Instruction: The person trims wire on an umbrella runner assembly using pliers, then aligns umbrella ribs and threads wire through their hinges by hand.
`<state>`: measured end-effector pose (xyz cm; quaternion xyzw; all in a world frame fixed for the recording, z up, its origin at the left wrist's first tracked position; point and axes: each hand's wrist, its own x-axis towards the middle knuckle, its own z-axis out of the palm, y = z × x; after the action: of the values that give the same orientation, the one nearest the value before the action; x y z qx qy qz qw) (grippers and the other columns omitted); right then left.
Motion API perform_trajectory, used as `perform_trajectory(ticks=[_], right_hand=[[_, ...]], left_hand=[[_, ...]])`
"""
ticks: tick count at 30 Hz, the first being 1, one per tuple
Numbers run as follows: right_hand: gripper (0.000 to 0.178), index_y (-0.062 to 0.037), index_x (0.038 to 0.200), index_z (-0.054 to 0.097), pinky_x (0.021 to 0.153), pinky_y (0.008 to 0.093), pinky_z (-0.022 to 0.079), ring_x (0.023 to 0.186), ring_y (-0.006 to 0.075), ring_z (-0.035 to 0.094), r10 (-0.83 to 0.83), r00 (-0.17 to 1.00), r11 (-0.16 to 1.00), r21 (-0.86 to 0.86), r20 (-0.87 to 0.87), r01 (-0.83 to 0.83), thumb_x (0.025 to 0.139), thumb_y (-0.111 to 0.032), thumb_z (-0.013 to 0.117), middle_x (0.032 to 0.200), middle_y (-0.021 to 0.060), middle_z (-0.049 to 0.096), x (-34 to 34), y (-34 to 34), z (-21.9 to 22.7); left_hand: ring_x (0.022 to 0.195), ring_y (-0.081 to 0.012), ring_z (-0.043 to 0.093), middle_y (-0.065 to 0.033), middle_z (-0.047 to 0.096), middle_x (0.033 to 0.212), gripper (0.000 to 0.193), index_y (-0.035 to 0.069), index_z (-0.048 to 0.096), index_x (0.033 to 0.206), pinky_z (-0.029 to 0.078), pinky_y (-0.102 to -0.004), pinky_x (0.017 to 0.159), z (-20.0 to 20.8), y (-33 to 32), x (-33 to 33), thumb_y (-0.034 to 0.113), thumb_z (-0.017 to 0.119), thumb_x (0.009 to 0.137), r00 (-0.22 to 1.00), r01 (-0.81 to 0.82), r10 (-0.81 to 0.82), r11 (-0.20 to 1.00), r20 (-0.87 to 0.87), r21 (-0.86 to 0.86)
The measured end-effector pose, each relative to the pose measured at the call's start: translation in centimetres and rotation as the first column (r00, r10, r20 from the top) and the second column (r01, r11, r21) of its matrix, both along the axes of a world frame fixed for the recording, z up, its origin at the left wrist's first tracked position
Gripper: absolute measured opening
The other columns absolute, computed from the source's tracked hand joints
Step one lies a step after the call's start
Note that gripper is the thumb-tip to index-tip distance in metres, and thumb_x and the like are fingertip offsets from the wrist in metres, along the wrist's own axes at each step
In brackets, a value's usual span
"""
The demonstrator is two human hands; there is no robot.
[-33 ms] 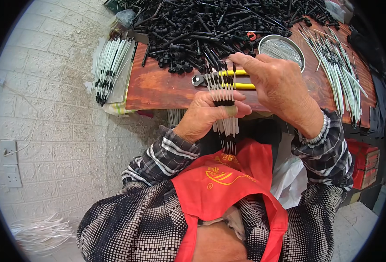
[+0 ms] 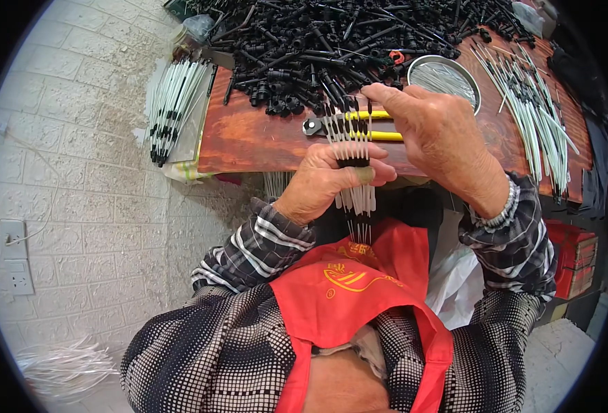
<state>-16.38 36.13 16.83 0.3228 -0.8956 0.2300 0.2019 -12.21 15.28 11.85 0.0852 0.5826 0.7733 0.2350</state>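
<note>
My left hand (image 2: 324, 180) grips a flat row of thin white tubes with black ends (image 2: 356, 199), held upright at the table's near edge. My right hand (image 2: 441, 134) reaches over from the right, its fingertips lying on the black upper ends of the row. The palm hides whether it pinches one. Just behind the row, yellow-handled pliers (image 2: 380, 125) lie on the red-brown wooden table (image 2: 249, 141). A big heap of black plastic fittings (image 2: 331, 48) covers the far side of the table.
A round metal tin (image 2: 448, 77) sits behind my right hand. Loose white tubes with black fittings (image 2: 534, 110) lie at the table's right end. A bundle of them (image 2: 173, 103) rests at the left end. More white tubes (image 2: 63, 365) lie on the floor. Red boxes (image 2: 573, 256) stand at right.
</note>
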Motion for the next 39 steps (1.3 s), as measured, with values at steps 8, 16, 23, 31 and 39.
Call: perform_trajectory(ticks=[8, 16, 23, 31, 39], right_hand=[[0.038, -0.0159, 0.113, 0.063, 0.058, 0.0403, 0.052, 0.071, 0.0299, 0.068, 0.017, 0.998, 0.997, 0.08, -0.052, -0.012, 0.077, -0.027, 0.071, 0.08, 0.0106, 0.065, -0.4, 0.3, 0.3], [0.036, -0.0165, 0.113, 0.064, 0.057, 0.0399, 0.052, 0.07, 0.0294, 0.067, 0.03, 0.998, 0.998, 0.057, -0.063, -0.027, 0.08, -0.026, 0.069, 0.079, 0.0093, 0.064, -0.5, 0.4, 0.3], [0.032, -0.0183, 0.112, 0.066, 0.053, 0.0377, 0.05, 0.064, 0.0264, 0.067, 0.034, 0.987, 0.986, 0.166, -0.155, -0.008, 0.081, -0.028, 0.067, 0.077, 0.007, 0.062, -0.4, 0.3, 1.3], [0.029, -0.0168, 0.109, 0.067, 0.054, 0.0398, 0.05, 0.064, 0.0288, 0.066, 0.071, 0.991, 0.99, 0.133, -0.113, -0.056, 0.081, -0.024, 0.067, 0.076, 0.0085, 0.063, -0.6, 0.3, 1.7], [0.024, -0.0105, 0.104, 0.071, 0.06, 0.0415, 0.05, 0.067, 0.0342, 0.065, 0.197, 0.974, 0.976, -0.112, 0.114, -0.185, 0.081, -0.016, 0.066, 0.074, 0.0152, 0.066, -1.6, 0.3, 1.3]], left_hand=[[0.099, -0.0231, 0.069, -0.0154, 0.071, 0.103, 0.029, -0.003, 0.063, 0.119, 0.055, -0.0338, 0.09, 0.0, -0.3, 0.1, 0.005, 0.064, 0.091, 1.0, 0.023, -0.023, 1.0, -0.001, 0.003], [0.1, -0.0281, 0.07, -0.0189, 0.071, 0.103, 0.025, -0.001, 0.065, 0.115, 0.055, -0.039, 0.092, 0.6, -0.1, 0.1, 0.0, 0.062, 0.09, 1.0, 0.026, -0.026, 0.999, 0.014, -0.033], [0.099, -0.0276, 0.07, -0.0178, 0.072, 0.102, 0.024, -0.002, 0.066, 0.113, 0.055, -0.0385, 0.092, 0.7, -0.5, 0.1, -0.001, 0.062, 0.089, 0.998, 0.062, -0.062, 0.996, 0.01, -0.058], [0.097, -0.0241, 0.07, -0.0177, 0.072, 0.099, 0.024, -0.002, 0.067, 0.112, 0.055, -0.0344, 0.089, 1.2, -0.3, 0.2, 0.002, 0.063, 0.089, 0.997, 0.073, -0.074, 0.992, -0.006, -0.1], [0.092, -0.0177, 0.07, -0.0134, 0.073, 0.098, 0.027, -0.003, 0.067, 0.113, 0.056, -0.0284, 0.081, 1.9, -0.2, 0.5, 0.003, 0.067, 0.087, 0.997, 0.071, -0.068, 0.994, 0.041, -0.079]])
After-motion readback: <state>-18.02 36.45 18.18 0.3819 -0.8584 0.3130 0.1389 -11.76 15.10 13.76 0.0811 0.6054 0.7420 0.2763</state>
